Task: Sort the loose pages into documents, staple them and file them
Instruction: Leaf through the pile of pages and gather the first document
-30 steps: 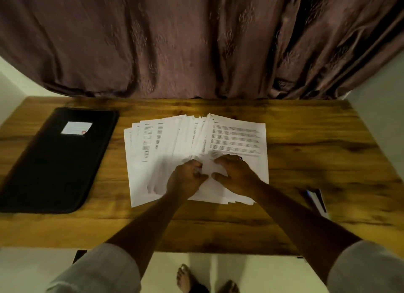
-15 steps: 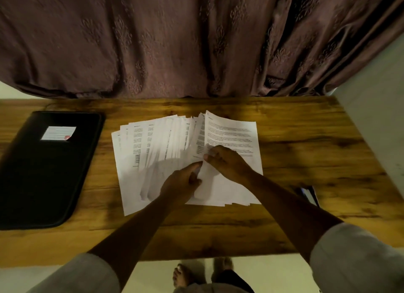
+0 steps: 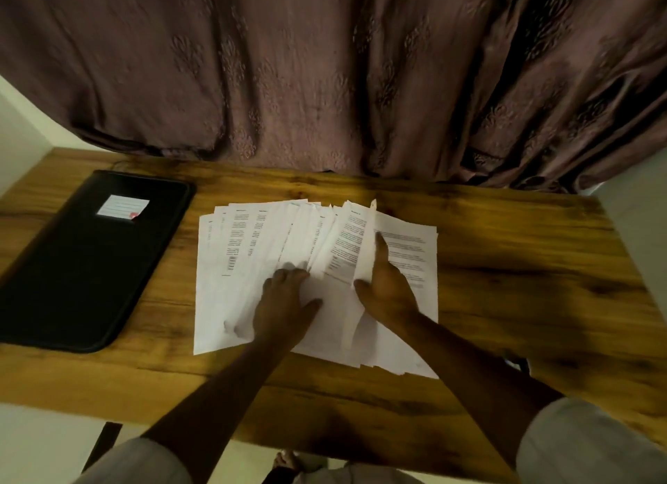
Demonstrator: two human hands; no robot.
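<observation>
- Far left: a black rectangular zip folder (image 3: pixel 83 263) is lying flat on the brown wood-grain table (image 3: pixel 523 267), well apart from my hands; a small white label (image 3: pixel 122 206) is sitting near its far end.
- Centre left: the loose white printed pages (image 3: pixel 249 252), the task's material, are lying fanned out and overlapping on the table just right of the folder, unstapled and outside it.
- Centre: my left hand (image 3: pixel 285 303) is lying released, palm down, on the near part of the fan, its spread fingers pressing the sheets flat and grasping nothing.
- Centre right: one printed sheet (image 3: pixel 362 238) is standing up on edge out of the fan, tilting leftward.
- Right of it: my right hand (image 3: pixel 388 288) is likewise released; its straight index finger is lying against the right face of the raised sheet and its thumb is stretching out on the left side, with no curl round the paper.
- Right: the lowest printed page (image 3: pixel 411 256) is lying uncovered beneath that index finger.
- Behind, across the whole width: a brownish-purple patterned curtain (image 3: pixel 325 68) is hanging down to the table's far edge.
</observation>
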